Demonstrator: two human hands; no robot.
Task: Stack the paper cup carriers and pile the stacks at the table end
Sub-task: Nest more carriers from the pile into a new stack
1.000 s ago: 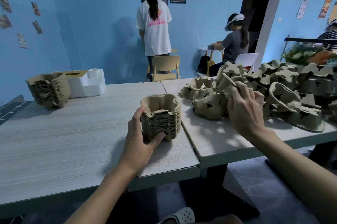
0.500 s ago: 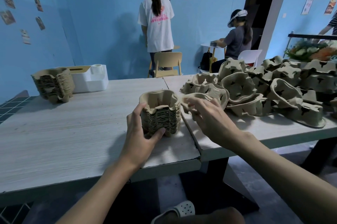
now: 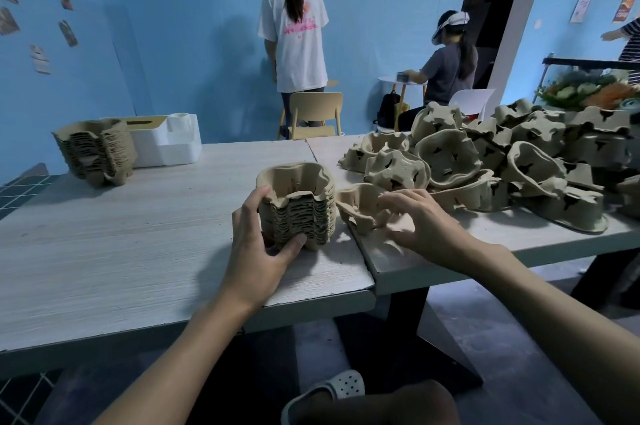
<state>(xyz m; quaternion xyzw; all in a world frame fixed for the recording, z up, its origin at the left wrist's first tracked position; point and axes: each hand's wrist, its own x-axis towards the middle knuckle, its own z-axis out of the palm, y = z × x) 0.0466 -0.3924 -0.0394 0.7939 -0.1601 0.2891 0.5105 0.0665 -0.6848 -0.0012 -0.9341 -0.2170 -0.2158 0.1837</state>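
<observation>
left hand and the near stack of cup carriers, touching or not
Touching. Head view: the left hand grips the near stack of cup carriers, thumb against its base, fingers on its left side.

Carrier heap [image 3: 502, 161] crowds right table [image 3: 450, 251]; left tabletop [image 3: 121, 234] open.

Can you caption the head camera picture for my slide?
Left hand grips a stack of brown moulded-pulp cup carriers; right hand holds one loose carrier.
</observation>
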